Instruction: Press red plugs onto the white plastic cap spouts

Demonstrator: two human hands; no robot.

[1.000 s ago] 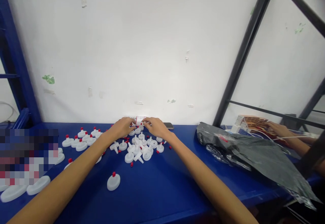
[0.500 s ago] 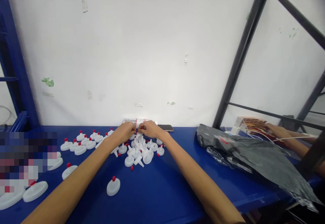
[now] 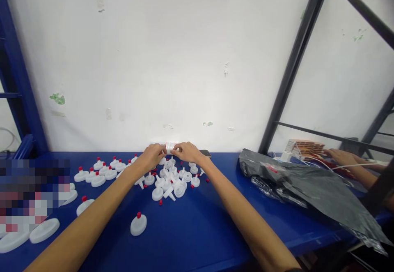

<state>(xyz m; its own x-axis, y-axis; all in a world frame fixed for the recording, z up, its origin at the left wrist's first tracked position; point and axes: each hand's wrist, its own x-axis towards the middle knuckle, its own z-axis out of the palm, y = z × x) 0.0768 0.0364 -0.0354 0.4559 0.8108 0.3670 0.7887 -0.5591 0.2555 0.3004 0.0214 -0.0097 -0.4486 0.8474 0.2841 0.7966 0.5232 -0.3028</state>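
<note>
First, at left, white lids with red tips stood tip-up on blue desk. Lone red-tipped lid stood apart, nearer front edge. Left grip, fingers bent, hovered at far side of untipped lid pile; could not tell whether it grasped anything. Pile, with loose red tips around it, lay just in front of both grips. Right grip curled near left one, apart; hold likewise unclear. Phone lay just beyond, then grey plastic bag.
</note>
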